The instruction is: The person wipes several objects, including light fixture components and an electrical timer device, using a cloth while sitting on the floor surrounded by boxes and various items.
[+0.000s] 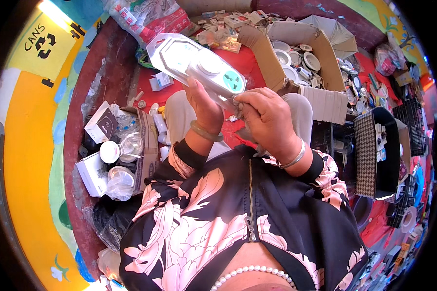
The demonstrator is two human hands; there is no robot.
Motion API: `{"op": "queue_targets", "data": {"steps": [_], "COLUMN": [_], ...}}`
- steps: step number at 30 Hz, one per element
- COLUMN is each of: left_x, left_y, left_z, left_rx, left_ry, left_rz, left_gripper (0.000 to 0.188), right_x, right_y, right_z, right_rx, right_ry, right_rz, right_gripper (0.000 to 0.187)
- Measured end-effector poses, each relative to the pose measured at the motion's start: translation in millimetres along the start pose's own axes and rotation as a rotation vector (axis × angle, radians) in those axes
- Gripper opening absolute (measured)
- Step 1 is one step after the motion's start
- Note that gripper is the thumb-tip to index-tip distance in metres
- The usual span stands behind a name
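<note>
In front of my chest I hold up a clear blister pack (182, 60) with a white device inside. The device has a round ribbed knob and a green face with dark socket holes. My left hand (205, 103) supports the pack from below, its thumb against the near side and the other fingers hidden behind. My right hand (268, 115) is closed at the pack's lower right end, pinching a crumpled grey cloth (243, 112) that touches the end. Part of the cloth is hidden by the fingers.
A cardboard box (325, 63) of round white fittings stands at the far right. To my left another box (148, 140) holds plastic cups and small cartons. A checked basket (369, 150) is at right. Small boxes (235, 20) lie piled on the red sheet at the back.
</note>
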State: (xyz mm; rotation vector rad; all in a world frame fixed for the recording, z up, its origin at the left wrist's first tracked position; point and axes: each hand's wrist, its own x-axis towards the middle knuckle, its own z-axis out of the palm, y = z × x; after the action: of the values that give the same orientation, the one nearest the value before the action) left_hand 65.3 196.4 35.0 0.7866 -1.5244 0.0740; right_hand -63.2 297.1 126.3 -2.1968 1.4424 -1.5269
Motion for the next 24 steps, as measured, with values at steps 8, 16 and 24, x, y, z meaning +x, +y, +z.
{"op": "queue_targets", "data": {"steps": [8,16,24], "left_x": [6,12,7], "left_y": [35,47,45], "left_z": [-7,-13,-10], "left_rx": [-0.900,-1.155,-1.311], "left_ry": [-0.305,-0.398,-0.407], "left_rz": [-0.379,-0.651,-0.960], "left_gripper": [0.064,0.076,0.065], "right_x": [-1,-2,35], "right_y": [-8,-10,7], "right_z": [-6,3,-57], "right_rx": [0.343,0.489,0.984], "right_ry": [0.038,0.121,0.450], "right_rz": [0.304,0.363,0.555], "right_gripper": [0.010,0.009,0.028]}}
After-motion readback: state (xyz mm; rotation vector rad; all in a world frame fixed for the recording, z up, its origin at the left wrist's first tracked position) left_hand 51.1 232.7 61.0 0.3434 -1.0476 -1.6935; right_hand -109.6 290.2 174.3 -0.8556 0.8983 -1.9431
